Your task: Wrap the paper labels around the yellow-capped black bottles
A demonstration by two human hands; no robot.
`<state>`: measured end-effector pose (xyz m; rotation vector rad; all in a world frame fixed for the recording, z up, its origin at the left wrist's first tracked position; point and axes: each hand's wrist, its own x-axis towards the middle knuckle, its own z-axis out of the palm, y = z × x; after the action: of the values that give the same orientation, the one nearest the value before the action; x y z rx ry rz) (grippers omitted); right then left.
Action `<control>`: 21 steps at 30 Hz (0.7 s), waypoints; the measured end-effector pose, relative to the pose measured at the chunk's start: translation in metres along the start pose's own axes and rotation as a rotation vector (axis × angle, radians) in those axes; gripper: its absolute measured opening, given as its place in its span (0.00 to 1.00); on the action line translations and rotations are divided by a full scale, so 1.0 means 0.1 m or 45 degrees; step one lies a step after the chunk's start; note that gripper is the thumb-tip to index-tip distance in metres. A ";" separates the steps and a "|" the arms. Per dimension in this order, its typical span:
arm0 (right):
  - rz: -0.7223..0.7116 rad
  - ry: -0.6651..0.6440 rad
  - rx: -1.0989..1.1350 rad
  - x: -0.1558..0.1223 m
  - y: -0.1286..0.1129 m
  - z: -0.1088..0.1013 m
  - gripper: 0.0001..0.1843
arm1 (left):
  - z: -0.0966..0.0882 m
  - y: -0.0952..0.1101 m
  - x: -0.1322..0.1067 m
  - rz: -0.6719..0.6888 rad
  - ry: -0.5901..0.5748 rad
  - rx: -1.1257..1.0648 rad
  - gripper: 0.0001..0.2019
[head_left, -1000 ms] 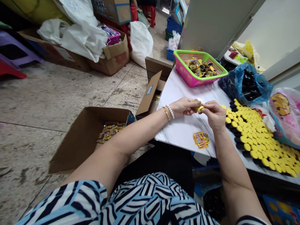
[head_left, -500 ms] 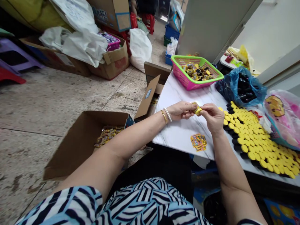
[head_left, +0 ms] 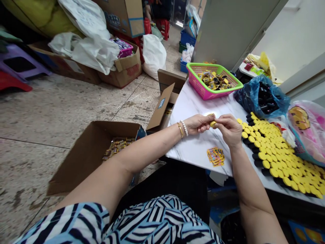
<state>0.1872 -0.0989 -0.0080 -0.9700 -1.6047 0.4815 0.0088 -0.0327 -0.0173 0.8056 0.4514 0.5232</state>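
Above the marble-patterned table (head_left: 186, 149), my left hand (head_left: 200, 124) is closed around a small yellow-capped cylinder (head_left: 212, 124). My right hand (head_left: 228, 128) pinches at the same small cylinder from the right, its thumb and fingertips meeting the other hand's fingers. Most of the cylinder is hidden by the fingers. A loose pile of colourful printed labels (head_left: 215, 156) lies on the table just below the hands. To the right stand many black cylinders with yellow tops (head_left: 279, 149), packed close together.
A green-and-pink basket (head_left: 215, 93) of wrapped cylinders stands at the table's back. Beside it is a blue bag (head_left: 243, 98) of black pieces. An open carton (head_left: 78, 152) with yellow wrapped pieces sits on the floor at left; another carton (head_left: 160, 105) touches the table's left side.
Both hands stay together at the same spot. The small cylinder has turned between the fingers, so less of its printed side shows. The whole view has shifted slightly.
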 end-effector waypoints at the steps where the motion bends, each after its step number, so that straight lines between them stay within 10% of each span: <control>1: -0.010 0.024 -0.008 0.00 0.00 0.00 0.06 | 0.00 0.01 -0.01 0.000 -0.018 -0.018 0.20; 21: 0.085 0.097 0.027 -0.04 0.10 0.09 0.07 | -0.04 0.03 0.01 -0.049 0.058 -0.050 0.20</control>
<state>0.1815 -0.0949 -0.0203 -1.0165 -1.5004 0.5005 0.0063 -0.0280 -0.0176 0.7475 0.4963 0.5136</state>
